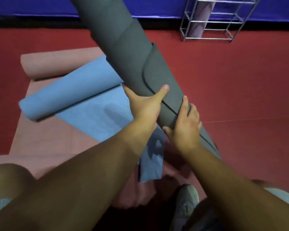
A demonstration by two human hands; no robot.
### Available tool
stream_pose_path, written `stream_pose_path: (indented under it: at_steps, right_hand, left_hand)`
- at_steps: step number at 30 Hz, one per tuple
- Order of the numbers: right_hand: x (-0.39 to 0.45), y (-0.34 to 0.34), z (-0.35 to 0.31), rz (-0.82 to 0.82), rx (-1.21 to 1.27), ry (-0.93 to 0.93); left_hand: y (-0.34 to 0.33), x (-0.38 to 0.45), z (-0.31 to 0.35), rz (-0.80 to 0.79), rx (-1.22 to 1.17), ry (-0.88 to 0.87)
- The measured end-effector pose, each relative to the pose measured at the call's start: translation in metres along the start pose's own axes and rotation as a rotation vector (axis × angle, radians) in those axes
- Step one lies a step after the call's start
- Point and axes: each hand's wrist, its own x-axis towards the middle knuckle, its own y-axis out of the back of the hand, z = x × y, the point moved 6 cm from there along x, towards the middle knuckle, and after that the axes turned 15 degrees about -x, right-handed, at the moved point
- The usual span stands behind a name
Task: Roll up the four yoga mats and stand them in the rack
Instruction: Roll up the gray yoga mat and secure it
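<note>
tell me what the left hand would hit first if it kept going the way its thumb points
Nothing separate: the left hand already grips the grey rolled mat, thumb lying on it. Beyond lies bare red floor, though depth is unclear.

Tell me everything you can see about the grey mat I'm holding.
The grey mat is rolled into a thick tube of matte, foam-like material, its rounded outer flap edge showing. It is lifted off the floor, tilted diagonally toward the upper left. The left hand and right hand grip its lower part.
</note>
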Motion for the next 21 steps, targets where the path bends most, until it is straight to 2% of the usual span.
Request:
stream_pose_path:
  at_steps: [5,8,10,11,13,16,18,21]
  right_hand:
    - [0.003,0.063,0.026,0.069,0.438,-0.016]
    - [0.002,0.107,0.025,0.206,0.641,-0.038]
    - [-0.004,0.136,0.023,0.317,0.632,-0.015]
    - [-0.007,0.148,0.024,0.360,0.608,-0.004]
    - [-0.011,0.169,0.028,0.435,0.577,0.019]
    - [-0.016,0.208,0.029,0.573,0.542,0.107]
    - [-0.020,0.237,0.022,0.673,0.526,0.171]
    - [-0.021,0.272,0.011,0.748,0.478,0.177]
  left_hand:
    - [-0.039,-0.029,0.016,-0.232,0.322,-0.251]
    - [-0.049,-0.052,0.007,-0.363,0.389,-0.245]
    - [-0.066,-0.063,-0.006,-0.577,0.431,-0.208]
    - [-0.073,-0.072,-0.007,-0.654,0.372,-0.153]
    - [-0.078,-0.074,-0.017,-0.739,0.106,0.023]
    - [-0.075,-0.080,-0.022,-0.775,0.460,-0.242]
    - [-0.069,-0.081,-0.021,-0.688,0.543,-0.307]
    - [-0.072,-0.082,-0.016,-0.728,0.476,-0.254]
